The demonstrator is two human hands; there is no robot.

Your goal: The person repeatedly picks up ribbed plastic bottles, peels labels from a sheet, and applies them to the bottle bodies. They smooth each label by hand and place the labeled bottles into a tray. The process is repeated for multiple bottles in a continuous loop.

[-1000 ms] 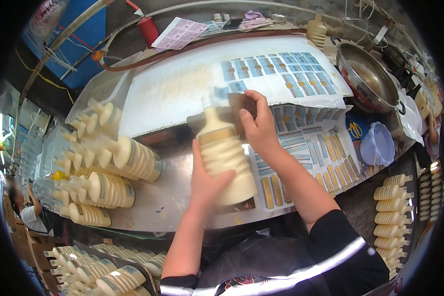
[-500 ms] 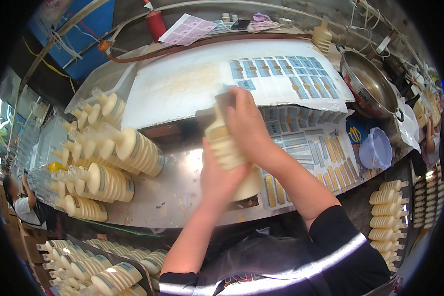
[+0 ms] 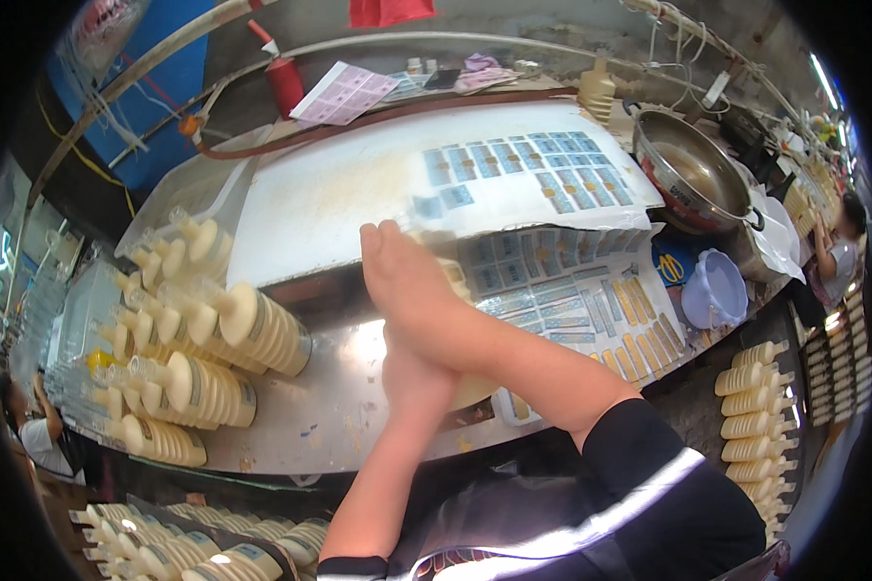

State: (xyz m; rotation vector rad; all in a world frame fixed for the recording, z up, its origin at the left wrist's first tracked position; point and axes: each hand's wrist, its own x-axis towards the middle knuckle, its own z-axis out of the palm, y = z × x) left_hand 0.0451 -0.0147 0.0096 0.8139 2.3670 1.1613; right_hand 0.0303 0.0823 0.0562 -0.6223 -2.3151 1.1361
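Note:
A cream-coloured ribbed bottle [image 3: 455,276] with a clear neck is tilted over the front of the work table, its neck end blurred and pointing away from me. My left hand [image 3: 417,378] is closed round its lower part. Across the bottle's side lies my right hand [image 3: 412,281], fingers stretched out and pointing away to the left. Both hands cover much of the bottle, and my right wrist crosses over the left hand. Past the neck, rows of blue labels [image 3: 533,155] lie on a raised white board [image 3: 329,184].
Filled ribbed bottles [image 3: 252,315] stand on the left of the metal table [image 3: 329,407]. More fill crates [image 3: 213,523] below and a stack [image 3: 751,426] at right. Gold and blue label strips [image 3: 639,324], a lilac bucket [image 3: 715,290] and a wide pan [image 3: 698,169] are on the right.
My right hand has gone from gripping round the bottle's upper part to lying across its side, further left and lower. The head view has shifted slightly. My left hand keeps its hold.

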